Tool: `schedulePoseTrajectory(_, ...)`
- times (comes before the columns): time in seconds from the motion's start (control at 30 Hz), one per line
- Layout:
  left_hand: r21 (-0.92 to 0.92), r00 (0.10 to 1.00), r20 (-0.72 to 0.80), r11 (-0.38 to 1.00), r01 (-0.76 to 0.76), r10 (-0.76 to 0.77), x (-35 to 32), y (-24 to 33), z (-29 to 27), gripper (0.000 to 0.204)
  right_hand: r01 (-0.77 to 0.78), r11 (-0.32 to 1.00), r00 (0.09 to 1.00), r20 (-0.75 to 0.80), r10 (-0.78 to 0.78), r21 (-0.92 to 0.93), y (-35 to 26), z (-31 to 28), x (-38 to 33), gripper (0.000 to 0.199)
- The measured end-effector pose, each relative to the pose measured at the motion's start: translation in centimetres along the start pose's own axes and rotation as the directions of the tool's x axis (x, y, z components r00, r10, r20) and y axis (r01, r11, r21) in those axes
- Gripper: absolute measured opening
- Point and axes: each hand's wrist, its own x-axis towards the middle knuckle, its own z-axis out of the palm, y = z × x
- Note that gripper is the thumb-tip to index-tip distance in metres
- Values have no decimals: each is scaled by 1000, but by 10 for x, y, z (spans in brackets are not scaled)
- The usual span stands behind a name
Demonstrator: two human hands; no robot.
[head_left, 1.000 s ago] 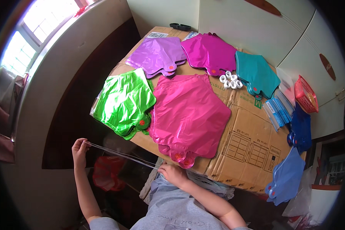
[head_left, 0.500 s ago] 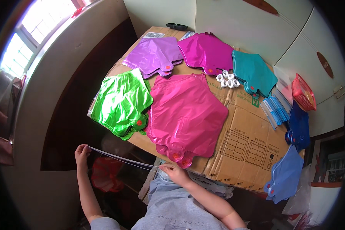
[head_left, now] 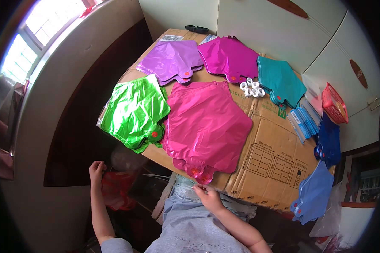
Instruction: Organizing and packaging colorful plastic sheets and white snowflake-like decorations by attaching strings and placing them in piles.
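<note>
My left hand (head_left: 97, 172) hovers past the table's front left, fingers curled together; I cannot make out anything in them. Close to the front edge, my right hand (head_left: 207, 199) pinches its thumb and finger just below the tabs of a stack of pink foil sheets (head_left: 209, 122); what they hold, if anything, is too small to tell. Thin white strands (head_left: 157, 176) stick out between the hands, with loose ends toward the left. They lead to a pale tangled bundle (head_left: 183, 188) at my lap, partly under the table edge.
Flattened cardboard (head_left: 264, 126) covers the table. Around the pink stack lie green (head_left: 135, 111), lilac (head_left: 171, 59), magenta (head_left: 228, 57), teal (head_left: 280, 80) and blue (head_left: 312, 189) foil stacks. White rolls (head_left: 253, 89) cluster behind. A red basket (head_left: 334, 103) stands far right; a red bag (head_left: 118, 189) hangs low left.
The white strand stretched between my hands has come away from the left hand and slackened. My right hand has shifted slightly right; the left has dropped slightly.
</note>
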Motion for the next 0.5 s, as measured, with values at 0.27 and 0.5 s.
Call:
schedulePoseTrajectory(0.27, 215, 895, 368, 913, -346, 252, -94, 99, 126, 12, -41, 939, 999, 18, 37, 341, 10, -15, -14, 14)
schedulePoseTrajectory(0.5, -144, 366, 705, 628, -765, 607, -162, 167, 204, 14, -70, 928, 996, 69, 48, 365, 3, -10, -19, 14)
